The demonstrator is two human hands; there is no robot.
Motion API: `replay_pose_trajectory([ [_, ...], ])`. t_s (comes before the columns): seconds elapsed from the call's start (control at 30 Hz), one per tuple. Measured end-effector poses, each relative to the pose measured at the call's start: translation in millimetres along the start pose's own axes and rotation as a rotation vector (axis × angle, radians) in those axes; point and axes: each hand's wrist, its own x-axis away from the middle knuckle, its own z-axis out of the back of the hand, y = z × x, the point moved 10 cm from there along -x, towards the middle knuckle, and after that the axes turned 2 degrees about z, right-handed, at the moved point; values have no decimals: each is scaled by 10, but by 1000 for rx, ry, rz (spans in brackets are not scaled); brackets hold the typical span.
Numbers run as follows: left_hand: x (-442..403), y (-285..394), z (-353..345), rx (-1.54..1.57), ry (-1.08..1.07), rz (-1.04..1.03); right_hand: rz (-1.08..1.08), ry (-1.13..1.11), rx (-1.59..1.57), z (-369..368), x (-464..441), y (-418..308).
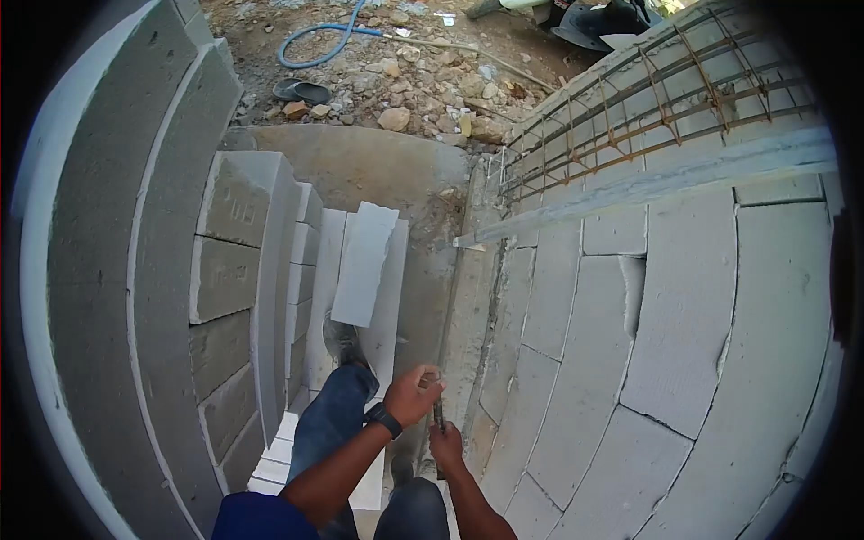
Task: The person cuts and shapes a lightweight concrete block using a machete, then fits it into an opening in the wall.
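My right hand (445,444) is closed around a dark, slender tool (438,412) whose kind I cannot make out; part of it sticks up above the fist. Just above and to the left is my left hand (414,394), with a black watch (384,419) on the wrist. Its fingers are curled together near the tool's upper end, and what they pinch is too small to tell. Beyond the hands, a loose white block (364,264) lies at a slant on other pale blocks (389,288). My shoe (342,342) rests beside its near end.
Stacked pale blocks (225,202) rise on the left. A block wall (585,315) stands on the right, with a long pale bar (657,187) and a rusty rebar cage (666,112) along it. Ahead are rubble (396,117), a blue hose (315,63) and sandals (301,91).
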Motion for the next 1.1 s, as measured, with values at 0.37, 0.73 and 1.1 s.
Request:
replay_pose_trajectory([
  [0.37, -937, 432, 249, -223, 3, -44, 116, 279, -170, 1003, -1768, -779],
  [0.73, -698, 683, -60, -189, -103, 23, 529, 767, -140, 1662, -3278, -1930],
  [1.1, -772, 695, -110, -255, -102, 5, 360, 512, 37, 1625, -3370, -1605],
])
